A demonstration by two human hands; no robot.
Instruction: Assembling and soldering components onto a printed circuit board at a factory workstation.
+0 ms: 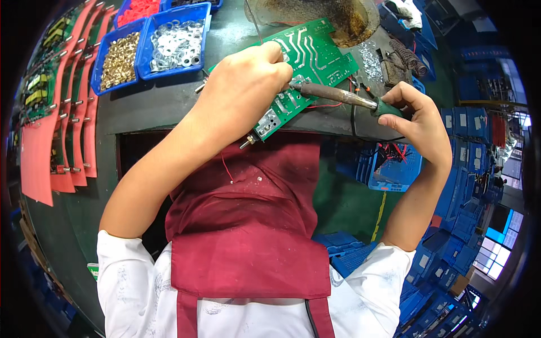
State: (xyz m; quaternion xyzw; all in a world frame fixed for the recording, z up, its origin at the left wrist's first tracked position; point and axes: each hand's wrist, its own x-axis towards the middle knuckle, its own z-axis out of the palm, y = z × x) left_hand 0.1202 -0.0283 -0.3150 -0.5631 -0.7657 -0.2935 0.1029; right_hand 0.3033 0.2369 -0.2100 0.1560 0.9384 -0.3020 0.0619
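Note:
A green circuit board (311, 49) lies tilted at the bench's near edge, its silvery solder tracks facing up. My left hand (248, 76) is over its left part, fingers pinched close to the surface. What they pinch is hidden, though a thin wire runs down to the hand from the far side. My right hand (416, 119) grips a soldering iron (335, 94) by its green handle. The iron points left, its tip at the board right beside my left fingertips. A metal threaded post (247, 143) sticks out from the board's near corner.
Blue bins with brass fittings (119, 61) and silver washers (177, 48) stand at the left, by a row of boards on red sheets (42, 152). A stained basin (360, 19) sits at the far side. Small cutters (360, 83) and a metal coil (408, 57) lie right.

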